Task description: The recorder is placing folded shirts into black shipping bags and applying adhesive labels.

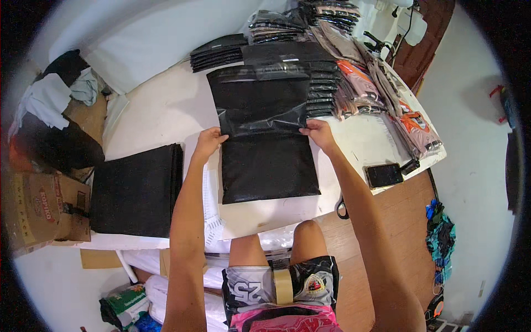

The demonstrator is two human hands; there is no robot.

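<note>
In front of me on the white table lies a flat black folded cloth in a clear plastic bag [269, 166]. My left hand [210, 141] pinches the bag's left edge at about mid-length, thumb on top. On the opposite edge, my right hand [319, 133] pinches at nearly the same height. The plastic creases and shines between the two hands. Beyond them, the black piece runs on toward the back of the table, where it meets a stack of black packs. A neat stack of folded black cloth [135, 191] rests left of my left forearm.
A phone [384, 175] lies at the right table edge, with scissors [342, 209] partly behind my right forearm. Bagged garments [362, 83] and black packs [218, 52] are piled along the back and right. A cardboard box [41, 213] and loose clothes [47, 99] stand left.
</note>
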